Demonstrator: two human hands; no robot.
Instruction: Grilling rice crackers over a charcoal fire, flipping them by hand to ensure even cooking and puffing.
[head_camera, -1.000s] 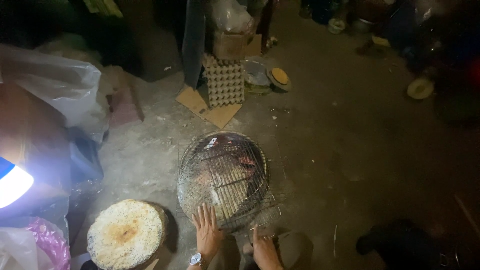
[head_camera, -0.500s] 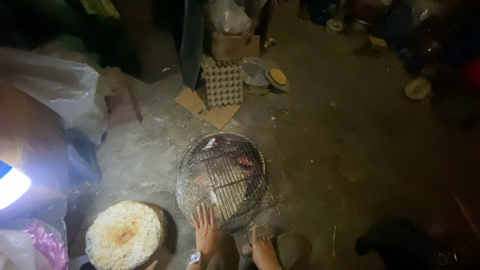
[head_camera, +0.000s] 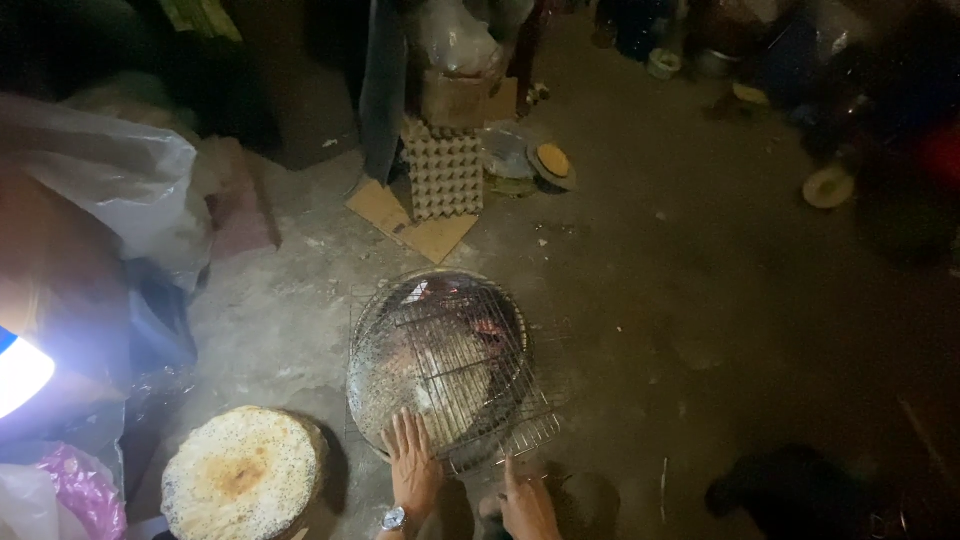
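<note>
We record the left hand (head_camera: 413, 468) flat, fingers spread, on the round wire grill (head_camera: 440, 365) at lower centre. The right hand (head_camera: 527, 508), partly cut off, grips nothing visible.

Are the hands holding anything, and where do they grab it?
Nothing is clearly gripped. The left hand lies flat, fingers spread, on the near edge of the wire grill rack. The right hand touches the rack's near corner.
</note>
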